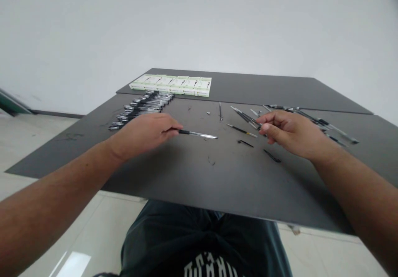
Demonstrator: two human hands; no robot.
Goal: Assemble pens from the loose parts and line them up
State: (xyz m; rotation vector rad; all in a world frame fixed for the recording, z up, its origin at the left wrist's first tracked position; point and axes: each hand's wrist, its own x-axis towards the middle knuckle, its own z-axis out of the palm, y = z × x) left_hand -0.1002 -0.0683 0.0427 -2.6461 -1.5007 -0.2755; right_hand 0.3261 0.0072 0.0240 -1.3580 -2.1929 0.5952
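My left hand (149, 129) is closed around one end of a pen (199, 134) with a clear barrel and a black part by my fingers. The pen is held nearly level over the table, pointing right. My right hand (286, 129) has its thumb and fingers drawn together at the near ends of several thin pen refills (244, 115); what lies between the fingertips is hidden. A refill with a yellow band (241, 130) lies just left of that hand. Closer to me are two small black pen caps with clips, one left (245, 143) and one right (271, 156).
A long row of pens (141, 107) lies at the left of the dark table (199, 185). Green-and-white boxes (174, 85) stand behind them. More pen parts (329, 125) lie beyond my right hand. A thin piece (220, 112) and a small tip (208, 112) lie mid-table.
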